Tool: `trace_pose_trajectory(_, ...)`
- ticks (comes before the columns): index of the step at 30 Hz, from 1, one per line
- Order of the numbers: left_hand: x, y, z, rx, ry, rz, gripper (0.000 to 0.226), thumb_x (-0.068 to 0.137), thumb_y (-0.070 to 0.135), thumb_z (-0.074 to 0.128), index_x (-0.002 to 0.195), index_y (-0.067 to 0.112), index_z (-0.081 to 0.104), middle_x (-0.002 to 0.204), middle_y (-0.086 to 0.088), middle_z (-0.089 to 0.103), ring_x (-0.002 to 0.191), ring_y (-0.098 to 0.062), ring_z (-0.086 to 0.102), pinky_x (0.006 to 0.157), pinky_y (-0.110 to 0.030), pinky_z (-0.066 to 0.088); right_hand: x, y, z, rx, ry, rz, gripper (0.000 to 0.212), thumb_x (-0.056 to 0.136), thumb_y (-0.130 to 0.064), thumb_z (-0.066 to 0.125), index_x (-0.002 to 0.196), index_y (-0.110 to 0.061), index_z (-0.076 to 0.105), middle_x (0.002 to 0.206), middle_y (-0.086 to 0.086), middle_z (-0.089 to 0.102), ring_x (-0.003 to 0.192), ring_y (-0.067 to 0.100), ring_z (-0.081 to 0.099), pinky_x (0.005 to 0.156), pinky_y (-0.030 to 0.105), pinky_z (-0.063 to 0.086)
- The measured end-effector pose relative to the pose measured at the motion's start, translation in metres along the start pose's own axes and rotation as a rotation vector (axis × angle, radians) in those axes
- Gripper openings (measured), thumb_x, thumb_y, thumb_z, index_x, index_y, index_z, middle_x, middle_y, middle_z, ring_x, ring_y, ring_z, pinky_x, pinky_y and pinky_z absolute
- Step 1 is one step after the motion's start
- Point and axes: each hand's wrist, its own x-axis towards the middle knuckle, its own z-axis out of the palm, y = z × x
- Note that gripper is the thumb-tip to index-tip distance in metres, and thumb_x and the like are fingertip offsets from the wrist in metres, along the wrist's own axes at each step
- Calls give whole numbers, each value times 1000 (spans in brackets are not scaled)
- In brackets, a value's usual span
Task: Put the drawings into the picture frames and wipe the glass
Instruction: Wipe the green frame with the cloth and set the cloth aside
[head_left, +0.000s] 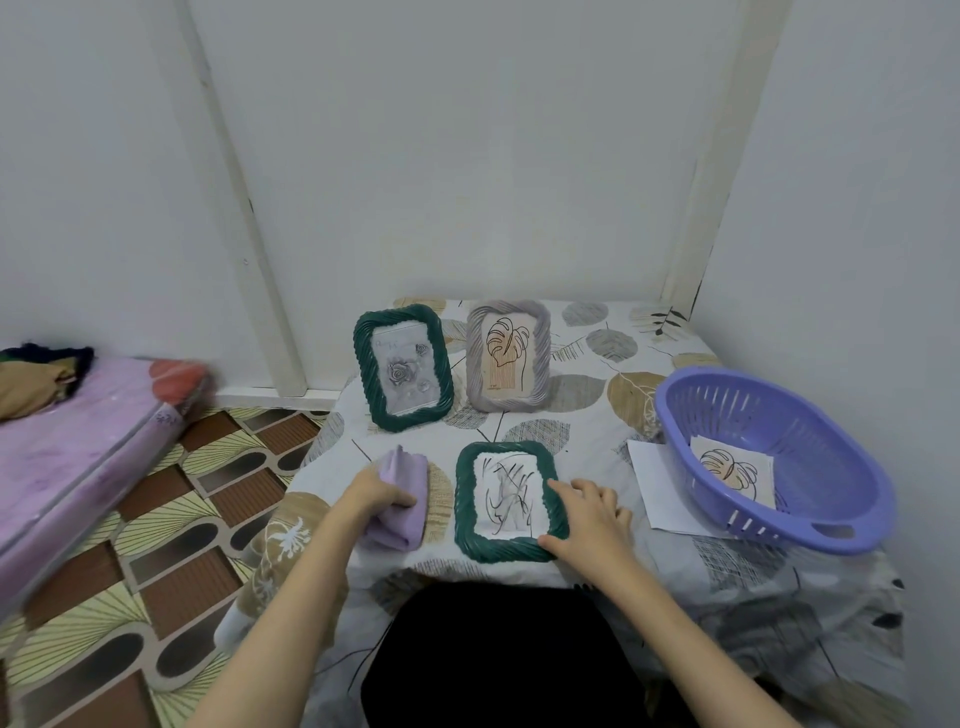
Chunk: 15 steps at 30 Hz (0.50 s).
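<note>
Flat frame: a dark green frame (510, 502) lies face up on the counter (613, 415) near its front edge, with a scribbled line drawing (508, 494) already behind the glass.
Right hand: the right hand (587, 514) rests on the frame's right rim, fingers spread and fairly straight, thumb at the lower right corner, steadying it rather than gripping.
Left hand: the left hand (375, 492) curls its fingers round a folded lilac cloth (397, 500) lying just left of the frame; the cloth is not yet on the glass.
Standing frames: behind, a second green frame (403, 367) with a grey rose picture and a pale grey frame (508, 356) with a leaf drawing stand upright side by side, both filled.
Basket: a purple plastic basket (774, 457) sits to the right, holding another leaf drawing (732, 470); a white sheet of paper (657, 483) pokes out from under it.
Step in hand: judging by the layout, wiping the flat frame's glass comes next.
Doing it well: keep the right hand pressing the rim so the frame cannot slide on the tablecloth, bring a flat fold of cloth across, wipe in overlapping strokes edge to edge, and keep fingers off the pane.
Writing: no brand or label can be read; small marks on the grey frame's drawing are too tiny to tell.
</note>
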Motion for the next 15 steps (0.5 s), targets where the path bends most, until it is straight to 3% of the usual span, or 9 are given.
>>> trace_pose_trajectory(3, -4, 8, 10, -204, -28, 122, 28, 89, 29, 57, 98, 3, 52, 101, -15, 60, 81, -24, 57, 63, -33, 52, 5, -15, -2, 323, 71, -56, 58, 84, -35, 61, 137, -27, 37, 133, 2, 45, 118, 21, 42, 98, 35, 34)
trace_pose_trajectory(6, -22, 25, 28, -597, -280, 165, 27, 95, 27, 47, 98, 2, 57, 92, -9, 63, 79, -17, 60, 65, -29, 51, 14, -36, -8, 969, 15, 35, 47, 88, -32, 58, 132, -28, 42, 113, 5, 59, 87, 16, 59, 78, 30, 49)
trace_pose_trajectory(8, -32, 34, 42, -594, -394, 230, 21, 96, 20, 45, 94, 4, 58, 89, -7, 64, 77, -15, 62, 64, -25, 51, 22, -45, -10, 1164, 5, 102, 47, 87, -29, 60, 129, -33, 39, 111, 9, 61, 92, 20, 63, 79, 39, 54)
trace_pose_trajectory(10, -32, 36, 55, -497, -437, 308, 12, 93, 12, 50, 89, 6, 59, 81, -5, 63, 62, -6, 63, 54, -19, 49, 31, -45, -9, 1166, 72, 124, 57, 83, -19, 65, 134, -27, 40, 120, 11, 60, 105, 24, 60, 91, 47, 51)
trace_pose_trajectory(12, -28, 33, 62, -434, -403, 322, 4, 89, 4, 55, 90, 6, 58, 76, -4, 60, 52, -3, 60, 49, -15, 48, 36, -40, -10, 1051, 105, 119, 61, 82, -8, 63, 136, -23, 38, 131, 9, 53, 115, 24, 54, 100, 41, 45)
trace_pose_trajectory(15, -13, 25, 63, -237, -186, 326, 26, 88, 5, 57, 113, -1, 55, 84, -5, 59, 66, -12, 56, 60, -19, 49, 39, -28, -3, 647, 52, 65, 59, 85, -7, 54, 140, -16, 33, 139, 10, 44, 123, 28, 45, 101, 32, 37)
